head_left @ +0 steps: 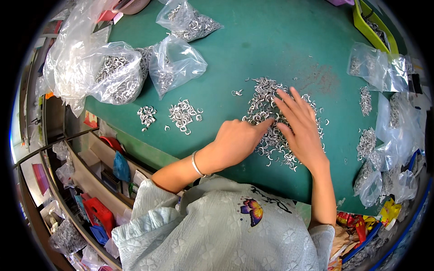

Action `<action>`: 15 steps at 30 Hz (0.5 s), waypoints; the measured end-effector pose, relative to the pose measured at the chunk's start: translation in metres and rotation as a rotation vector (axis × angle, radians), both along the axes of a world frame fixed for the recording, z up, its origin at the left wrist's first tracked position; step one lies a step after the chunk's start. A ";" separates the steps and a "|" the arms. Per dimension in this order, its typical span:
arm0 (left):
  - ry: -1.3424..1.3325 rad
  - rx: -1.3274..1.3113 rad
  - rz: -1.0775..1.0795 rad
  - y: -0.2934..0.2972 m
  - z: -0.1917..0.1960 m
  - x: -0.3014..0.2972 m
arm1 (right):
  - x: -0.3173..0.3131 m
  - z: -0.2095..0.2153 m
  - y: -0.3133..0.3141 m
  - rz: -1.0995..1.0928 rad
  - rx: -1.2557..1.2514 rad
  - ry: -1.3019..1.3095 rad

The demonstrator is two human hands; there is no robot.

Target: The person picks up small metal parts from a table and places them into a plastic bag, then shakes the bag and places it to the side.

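Note:
A spread-out pile of small silver-grey C-shaped metal rings (264, 92) lies on the green tabletop in front of me. My left hand (239, 142), with a silver bangle at its wrist, reaches into the near left side of the pile. Its fingers are curled in, and the forefinger points to the rings; what the fingertips may hold is hidden. Over the right part of the pile my right hand (300, 128) lies with its fingers spread, touching the rings. Two small heaps of similar rings, a smaller heap (147, 116) and a larger heap (183, 115), sit to the left.
Clear plastic bags of rings (120, 74) stand at the far left, with another bag (194, 27) behind. On the right are more bags (393, 122), small ring heaps (366, 143) and a yellow-green bin (375, 27). Cluttered open drawers (97, 158) lie below the table's left edge.

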State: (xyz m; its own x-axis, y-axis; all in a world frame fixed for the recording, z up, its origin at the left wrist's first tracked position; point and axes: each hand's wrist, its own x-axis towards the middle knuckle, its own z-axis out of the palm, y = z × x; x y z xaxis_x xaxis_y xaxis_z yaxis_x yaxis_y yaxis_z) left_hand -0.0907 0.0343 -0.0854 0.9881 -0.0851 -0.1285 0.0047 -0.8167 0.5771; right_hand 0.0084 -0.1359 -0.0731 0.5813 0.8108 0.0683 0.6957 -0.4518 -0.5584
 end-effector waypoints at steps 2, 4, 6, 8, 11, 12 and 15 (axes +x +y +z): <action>-0.064 -0.083 0.008 0.006 0.000 -0.002 | -0.001 -0.007 0.005 0.061 -0.087 -0.047; -0.135 -0.125 0.043 0.010 -0.001 -0.002 | -0.003 -0.006 0.003 0.097 -0.166 -0.045; -0.213 -0.130 0.111 0.015 -0.005 -0.001 | -0.009 0.004 -0.008 0.094 -0.249 -0.013; -0.095 -0.034 0.169 0.017 0.007 0.006 | -0.011 0.012 -0.021 0.109 -0.282 0.040; -0.034 0.032 0.174 0.018 0.009 0.020 | -0.005 0.016 -0.036 0.119 -0.219 0.158; -0.032 0.043 0.164 0.018 0.009 0.022 | 0.000 0.014 -0.037 0.094 -0.171 0.198; -0.023 0.103 0.069 0.018 0.001 0.018 | 0.008 0.010 -0.020 -0.039 -0.066 0.187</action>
